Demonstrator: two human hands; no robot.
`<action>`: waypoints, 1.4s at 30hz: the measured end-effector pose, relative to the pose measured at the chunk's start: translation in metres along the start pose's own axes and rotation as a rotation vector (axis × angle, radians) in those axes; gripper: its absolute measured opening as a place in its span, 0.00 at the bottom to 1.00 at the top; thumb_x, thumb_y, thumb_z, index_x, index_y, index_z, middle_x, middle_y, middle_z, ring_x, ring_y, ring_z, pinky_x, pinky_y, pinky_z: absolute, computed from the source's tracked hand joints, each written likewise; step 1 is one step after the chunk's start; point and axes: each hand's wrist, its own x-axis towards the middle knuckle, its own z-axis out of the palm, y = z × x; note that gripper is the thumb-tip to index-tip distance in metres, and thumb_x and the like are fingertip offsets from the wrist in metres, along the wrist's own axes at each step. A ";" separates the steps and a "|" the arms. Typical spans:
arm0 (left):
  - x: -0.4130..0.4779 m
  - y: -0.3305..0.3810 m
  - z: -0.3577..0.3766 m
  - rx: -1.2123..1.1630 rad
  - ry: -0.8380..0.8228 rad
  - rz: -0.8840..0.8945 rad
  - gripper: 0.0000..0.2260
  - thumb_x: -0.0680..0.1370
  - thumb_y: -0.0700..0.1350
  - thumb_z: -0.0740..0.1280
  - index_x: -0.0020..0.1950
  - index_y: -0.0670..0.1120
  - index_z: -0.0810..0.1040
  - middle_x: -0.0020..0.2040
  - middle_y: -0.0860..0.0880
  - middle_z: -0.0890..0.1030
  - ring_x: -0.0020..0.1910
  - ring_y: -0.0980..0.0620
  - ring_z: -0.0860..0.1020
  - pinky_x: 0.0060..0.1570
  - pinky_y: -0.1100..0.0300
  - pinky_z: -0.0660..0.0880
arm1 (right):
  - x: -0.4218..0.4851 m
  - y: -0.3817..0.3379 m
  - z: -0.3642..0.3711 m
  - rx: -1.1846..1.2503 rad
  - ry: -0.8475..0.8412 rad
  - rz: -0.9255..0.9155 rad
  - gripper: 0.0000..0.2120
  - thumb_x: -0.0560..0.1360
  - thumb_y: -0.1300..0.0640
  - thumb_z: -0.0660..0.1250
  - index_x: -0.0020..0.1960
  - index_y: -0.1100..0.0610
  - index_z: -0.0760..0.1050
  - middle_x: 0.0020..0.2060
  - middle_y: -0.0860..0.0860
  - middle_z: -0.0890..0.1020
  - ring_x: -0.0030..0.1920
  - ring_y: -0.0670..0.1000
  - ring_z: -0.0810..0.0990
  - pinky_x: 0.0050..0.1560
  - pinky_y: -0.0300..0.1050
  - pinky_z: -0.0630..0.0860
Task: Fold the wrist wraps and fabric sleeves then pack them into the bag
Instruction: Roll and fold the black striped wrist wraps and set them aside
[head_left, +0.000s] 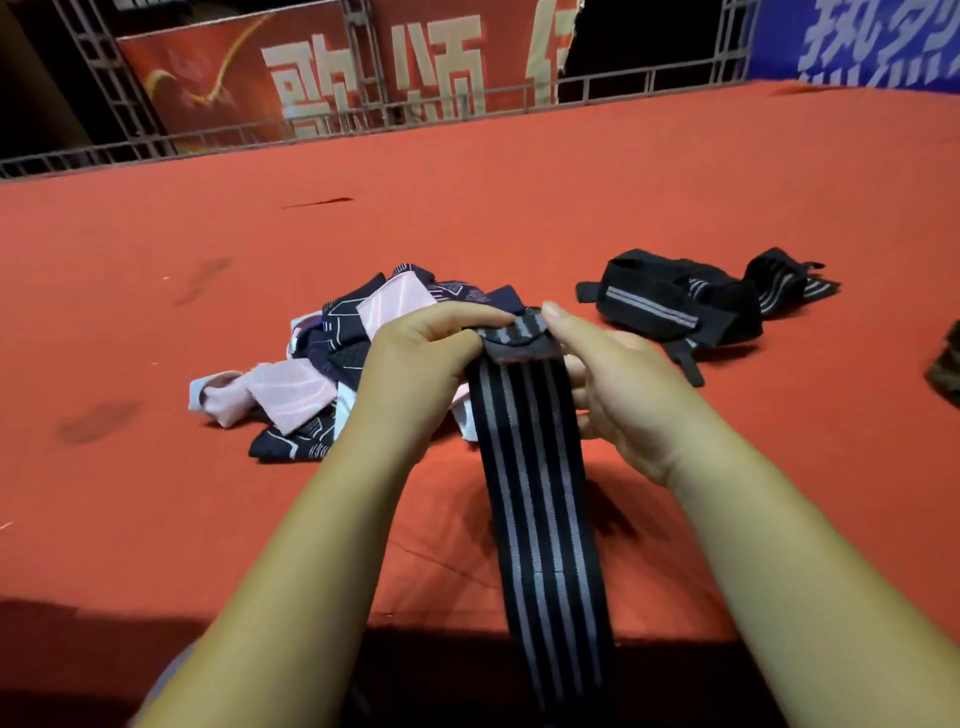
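Note:
A long black wrist wrap (535, 467) with grey stripes runs from my hands down toward me over the red surface. Its far end is rolled over, and both hands pinch that roll. My left hand (421, 358) grips the roll's left side with thumb and curled fingers. My right hand (618, 374) holds the right side, its index finger on top. Behind my left hand lies a heap of pink and dark patterned fabric sleeves (322, 364). More black wrist wraps (675, 306) lie loose at the right.
The red carpeted surface (467, 208) stretches far ahead and ends at a metal railing (363, 124) with banners behind. A dark camouflage-like object (948, 364) shows at the right edge. The near edge of the surface drops into shadow.

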 end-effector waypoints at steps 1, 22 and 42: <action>0.001 -0.002 -0.001 -0.010 0.008 -0.006 0.17 0.77 0.29 0.64 0.53 0.43 0.89 0.45 0.47 0.89 0.41 0.55 0.84 0.42 0.65 0.79 | 0.003 0.002 0.001 -0.005 0.000 -0.008 0.23 0.82 0.38 0.67 0.64 0.55 0.84 0.56 0.56 0.89 0.49 0.54 0.86 0.51 0.54 0.79; 0.003 -0.042 -0.012 -0.150 -0.190 -0.214 0.12 0.77 0.45 0.74 0.60 0.45 0.82 0.57 0.40 0.86 0.48 0.45 0.86 0.50 0.49 0.80 | 0.024 0.039 -0.002 0.031 0.084 -0.258 0.11 0.84 0.63 0.67 0.63 0.58 0.84 0.59 0.58 0.88 0.64 0.60 0.85 0.72 0.66 0.76; -0.006 -0.076 -0.002 -0.030 -0.194 -0.114 0.07 0.82 0.37 0.72 0.59 0.43 0.84 0.52 0.41 0.85 0.48 0.45 0.85 0.45 0.54 0.83 | 0.010 0.069 -0.021 -0.226 0.049 -0.153 0.09 0.84 0.51 0.70 0.59 0.54 0.85 0.55 0.68 0.84 0.47 0.57 0.82 0.51 0.59 0.77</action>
